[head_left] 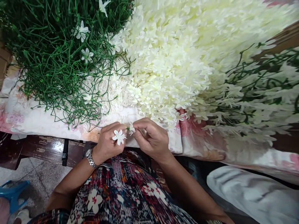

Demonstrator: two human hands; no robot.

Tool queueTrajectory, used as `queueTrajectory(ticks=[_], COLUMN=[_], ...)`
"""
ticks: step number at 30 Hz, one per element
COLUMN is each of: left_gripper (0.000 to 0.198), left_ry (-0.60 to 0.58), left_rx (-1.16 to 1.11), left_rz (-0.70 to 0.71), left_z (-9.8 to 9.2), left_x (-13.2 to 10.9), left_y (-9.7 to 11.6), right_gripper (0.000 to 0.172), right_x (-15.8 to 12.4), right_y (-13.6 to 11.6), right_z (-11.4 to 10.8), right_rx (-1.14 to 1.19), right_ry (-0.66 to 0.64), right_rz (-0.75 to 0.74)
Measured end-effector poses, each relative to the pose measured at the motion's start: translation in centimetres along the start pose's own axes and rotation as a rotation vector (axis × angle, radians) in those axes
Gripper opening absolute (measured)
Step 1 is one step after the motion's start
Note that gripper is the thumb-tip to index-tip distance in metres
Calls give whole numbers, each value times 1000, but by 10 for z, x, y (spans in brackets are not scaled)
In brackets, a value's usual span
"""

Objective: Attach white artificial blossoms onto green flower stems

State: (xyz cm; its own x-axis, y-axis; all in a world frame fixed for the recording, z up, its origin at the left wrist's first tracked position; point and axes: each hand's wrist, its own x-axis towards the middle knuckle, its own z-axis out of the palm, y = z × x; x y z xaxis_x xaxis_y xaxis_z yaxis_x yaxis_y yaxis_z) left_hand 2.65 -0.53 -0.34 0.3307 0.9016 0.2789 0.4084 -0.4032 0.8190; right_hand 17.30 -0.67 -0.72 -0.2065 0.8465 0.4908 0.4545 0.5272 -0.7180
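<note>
Near floral cloth [30, 115], the curled left hand [109, 141] holds one white flower [119, 137], the right hand [153, 140] pinching another bloom [131, 128].

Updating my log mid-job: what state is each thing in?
Left flower: open, face showing
Right flower: between the hands
Left hand: curled, holding left flower
Right hand: pinching right flower
Stems: heaped, tangled, mostly bare
Blossoms: piled
Sprays: flowered, heaped
Cloth: spread under the heaps
Watch: worn
Strap: hanging

Likely workshop: heaped blossoms [168, 62] and stems [53, 65]
</note>
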Motion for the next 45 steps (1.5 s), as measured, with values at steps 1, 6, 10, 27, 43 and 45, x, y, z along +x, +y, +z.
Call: queueTrajectory(ticks=[1,6,10,27,43,45], left_gripper=[9,10,11,13,12,9], left_ry=[-3,4,16,60,30,48], left_rx=[-1,1,-9,-44,-81,-160], left_rz=[1,6,5,-15,-37,-84], left_z=[0,1,2,3,1,-1], left_x=[0,1,0,-1,1,1], left_y=[0,1,-2,-5,-5,-4], right_gripper=[13,12,13,17,13,16], right_x=[0,0,-1,-1,3,6], right_y=[0,0,1,-1,-2,-6], right_z=[0,1,4,12,3,-6], right_rx=[-9,-40,-39,-27,-76,-86], right_ry=[-4,-8,-14,39,-86,-127], right_rz=[-4,-25,-28,-53,-11,3])
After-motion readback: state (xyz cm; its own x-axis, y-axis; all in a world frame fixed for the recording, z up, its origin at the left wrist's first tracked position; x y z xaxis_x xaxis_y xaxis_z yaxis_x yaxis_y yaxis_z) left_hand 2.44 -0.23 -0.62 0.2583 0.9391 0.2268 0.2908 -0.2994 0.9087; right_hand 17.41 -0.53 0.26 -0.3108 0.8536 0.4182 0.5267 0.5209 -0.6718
